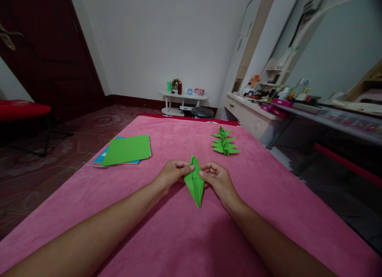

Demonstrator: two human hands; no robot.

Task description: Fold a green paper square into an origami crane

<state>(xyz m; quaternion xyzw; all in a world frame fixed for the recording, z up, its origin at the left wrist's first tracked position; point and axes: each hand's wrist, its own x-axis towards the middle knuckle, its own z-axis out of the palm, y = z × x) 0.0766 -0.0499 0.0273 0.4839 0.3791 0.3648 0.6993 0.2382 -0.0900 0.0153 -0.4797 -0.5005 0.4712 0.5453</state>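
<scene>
Between my two hands is a folded green origami paper (pixel 195 185), a long diamond with a narrow point towards me and a crease line down its middle. My left hand (pixel 175 171) pinches its upper left edge, thumb on top. On the opposite edge, my right hand (pixel 217 178) grips it the same way, the fingers curled partly underneath and hidden. Beyond my right hand, several finished green origami pieces (pixel 226 144) with pointed tips stand in a row on the pink cloth (pixel 167 237).
To the left lies a stack of coloured paper sheets (pixel 128 150), green on top with blue below. Past the table's far edge stands a low white stand (pixel 183 95) with small items. A cluttered dresser (pixel 253 110) is on the right, a red stool (pixel 24 109) on the left.
</scene>
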